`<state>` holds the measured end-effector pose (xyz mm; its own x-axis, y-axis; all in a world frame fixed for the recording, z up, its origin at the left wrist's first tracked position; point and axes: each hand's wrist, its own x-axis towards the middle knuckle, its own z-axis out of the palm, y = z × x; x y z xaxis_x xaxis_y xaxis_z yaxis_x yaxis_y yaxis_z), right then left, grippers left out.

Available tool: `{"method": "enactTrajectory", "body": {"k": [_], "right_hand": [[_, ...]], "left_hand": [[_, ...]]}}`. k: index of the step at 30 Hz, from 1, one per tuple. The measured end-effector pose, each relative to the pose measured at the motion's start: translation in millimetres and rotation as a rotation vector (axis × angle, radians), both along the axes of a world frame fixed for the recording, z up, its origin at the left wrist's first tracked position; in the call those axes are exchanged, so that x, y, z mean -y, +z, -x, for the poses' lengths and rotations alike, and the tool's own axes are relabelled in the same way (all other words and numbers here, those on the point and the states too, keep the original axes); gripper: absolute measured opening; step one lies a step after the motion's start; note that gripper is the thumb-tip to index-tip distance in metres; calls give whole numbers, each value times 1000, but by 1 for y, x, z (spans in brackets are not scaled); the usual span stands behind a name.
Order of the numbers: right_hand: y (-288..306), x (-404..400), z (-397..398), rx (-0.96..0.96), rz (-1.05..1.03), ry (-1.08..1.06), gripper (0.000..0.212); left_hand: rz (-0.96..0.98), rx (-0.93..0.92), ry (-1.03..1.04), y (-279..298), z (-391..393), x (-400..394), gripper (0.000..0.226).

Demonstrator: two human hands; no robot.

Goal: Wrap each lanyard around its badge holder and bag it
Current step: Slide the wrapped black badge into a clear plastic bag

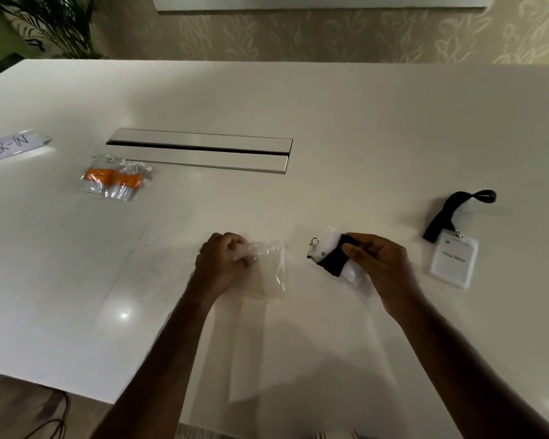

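My right hand (376,259) grips a white badge holder wrapped in a black lanyard (333,259), its metal clip pointing left, just above the white table (330,122). To its left my left hand (224,259) pinches the edge of a clear plastic bag (268,269) that lies on the table. Further right lies another badge holder (454,261) with a printed name, its black lanyard (450,210) loose and trailing away from me. At the far left a sealed clear bag with an orange lanyard bundle (114,179) rests on the table.
A metal cable hatch (200,150) is set into the table's middle. A paper "CHECK-IN" sign (10,147) lies at the left edge. A plant stands beyond the table's far left corner. Cables hang below the near left edge.
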<state>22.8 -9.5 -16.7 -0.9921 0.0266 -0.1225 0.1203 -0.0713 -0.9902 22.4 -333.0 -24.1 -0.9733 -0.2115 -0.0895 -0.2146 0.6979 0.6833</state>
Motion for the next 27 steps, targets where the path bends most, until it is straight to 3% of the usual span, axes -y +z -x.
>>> {"method": "enactTrajectory", "body": {"k": [10, 14, 21, 24, 27], "right_hand": [[-11, 0, -2, 50, 35, 10, 23], [-8, 1, 0, 49, 52, 6, 23], [-6, 1, 4, 42, 132, 2, 23], [-3, -1, 4, 35, 151, 8, 23], [-2, -2, 3, 35, 162, 5, 23]], "left_hand": [[-208, -37, 19, 24, 0, 8, 16], [-238, -146, -1, 59, -8, 2, 10], [-49, -532, 16, 102, -17, -15, 7], [219, -627, -44, 91, -23, -32, 10], [433, -583, -119, 59, -29, -48, 17]]}}
